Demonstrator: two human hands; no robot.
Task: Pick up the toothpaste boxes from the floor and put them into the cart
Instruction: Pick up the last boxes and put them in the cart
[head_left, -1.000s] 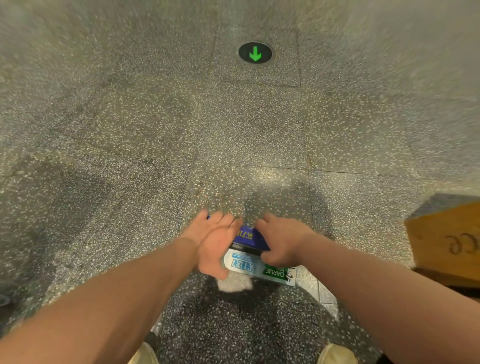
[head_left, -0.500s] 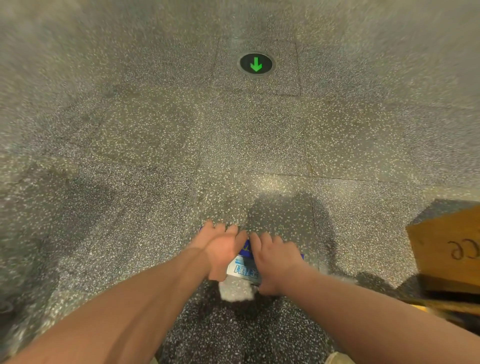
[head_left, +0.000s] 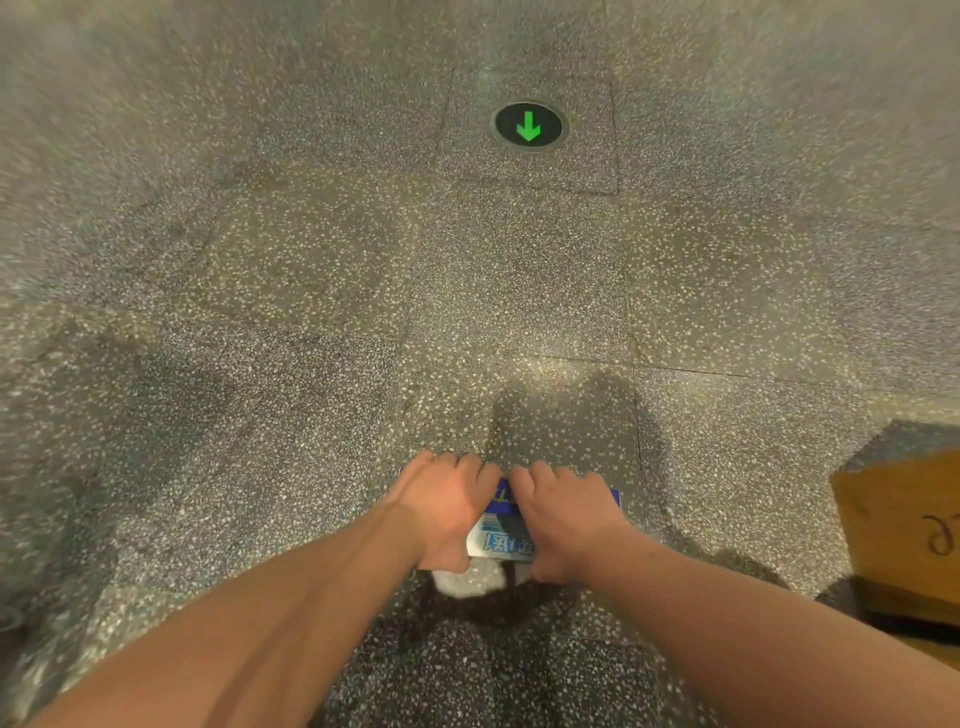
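A stack of toothpaste boxes (head_left: 500, 540) lies on the speckled floor just ahead of me, low in the middle of the view. A white and light-blue box face shows between my hands, and a dark blue box (head_left: 503, 494) lies behind it. My left hand (head_left: 448, 506) grips the left part of the stack with fingers curled over the far edge. My right hand (head_left: 563, 514) grips the right part in the same way. Most of the boxes are hidden under my hands. No cart is in view.
A brown cardboard box (head_left: 906, 535) stands on the floor at the right edge. A round floor light with a green arrow (head_left: 529, 126) is set in a tile farther ahead. Terrazzo floor (head_left: 291, 291) spreads around on every side.
Both hands have slid together over the boxes and curled round them, covering the green and white box face that showed a second ago. The view has shifted slightly.
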